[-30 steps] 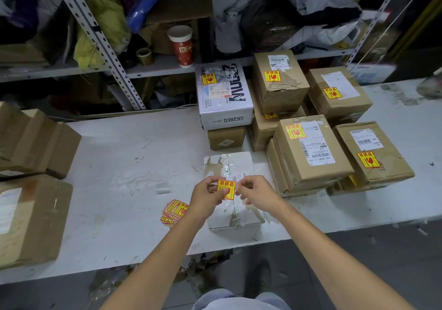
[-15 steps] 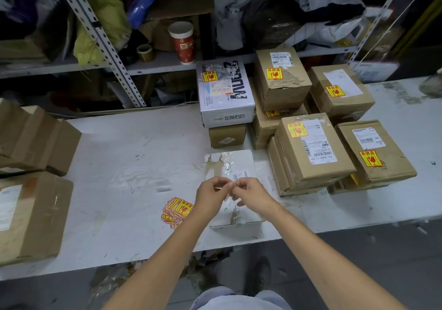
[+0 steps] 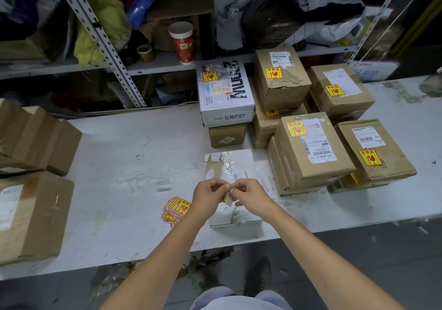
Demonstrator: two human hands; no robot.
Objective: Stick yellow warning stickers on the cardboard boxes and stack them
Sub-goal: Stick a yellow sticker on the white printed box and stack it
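– At the left edge of the table?
– Two cardboard boxes: a taped brown box toward the back, and just in front of it a brown box with a white label by the front left corner.

– Further along?
– On the shelf beyond the back edge, a roll of tape and an upright paper cup. Near the table's front edge, a fanned pile of yellow warning stickers, lying flat just left of the left hand.

– And the fingers?
– Curled on both hands. Left thumb and forefinger pinched on a single yellow sticker, seen nearly edge-on. Right hand directly beside, pinching the same sticker from the other side, with white backing hanging below. Both just over a flat white box at the middle of the front edge; touching it or not, cannot tell.

– Behind that?
– A white printed box, stickered on top, stacked on a small brown box.

– Toward the right edge?
– Stacks of stickered cartons, close together. By the back edge, a tall brown box on another carton, then a brown box with a plain label. In front, a brown box with a long shipping label on a flatter carton, and last the rightmost brown box, sticker near its front corner.
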